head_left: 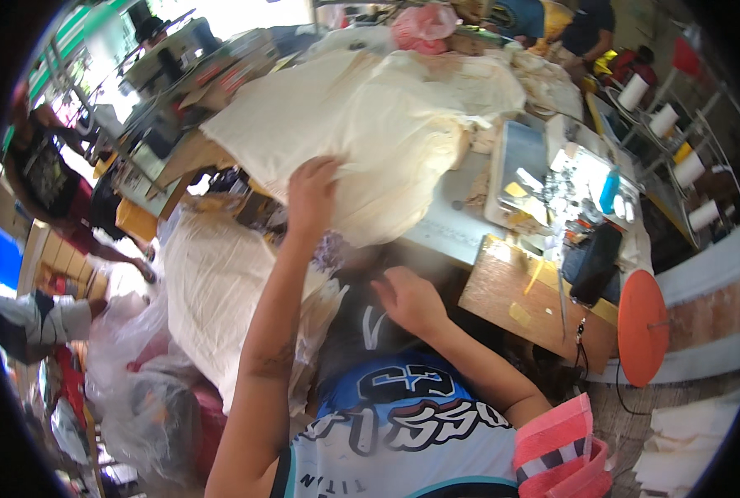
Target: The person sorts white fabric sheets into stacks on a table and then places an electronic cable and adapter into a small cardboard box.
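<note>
Cloth point(361, 124): big cream heap, spread over the worktop point(449, 228) from 10 to 1 o'clock of the frame, one fold drooping off the near edge toward the person's lap.

Head view only.

Left hand point(312, 192): reaches up from 6 o'clock, palm flat on the near fold of the cloth, fingers point(324, 166) spread and pressing down. Not a pinch; nothing closed inside the hand.

Right hand point(410, 300): lower, just off the worktop edge, at about 5 o'clock from the left hand. Fingers half curled, knuckles up. Whether anything is held beneath it I cannot tell; the underside is hidden.

Around: second cream bundle point(220, 290) hangs at 8 o'clock of the left hand, above clear plastic bags point(133, 373). Sewing machine point(523, 166) at 3 o'clock of the heap, with small bottles and scraps beside it. Wooden board point(519, 299) and orange disc point(642, 328) at 4 o'clock. White thread cones point(664, 120) on a rack at 2 o'clock. Pink bag point(424, 25) at 12. Other people stand at 9 o'clock and 1 o'clock, apart from this work.

Judgement on handling: the flat left palm pins the fold well; keeping that pressure even should stop the heap sliding off the edge. The right hand would do best gripping the loose hem close under the left, so the fabric is drawn without bunching or snagging on the machine.
</note>
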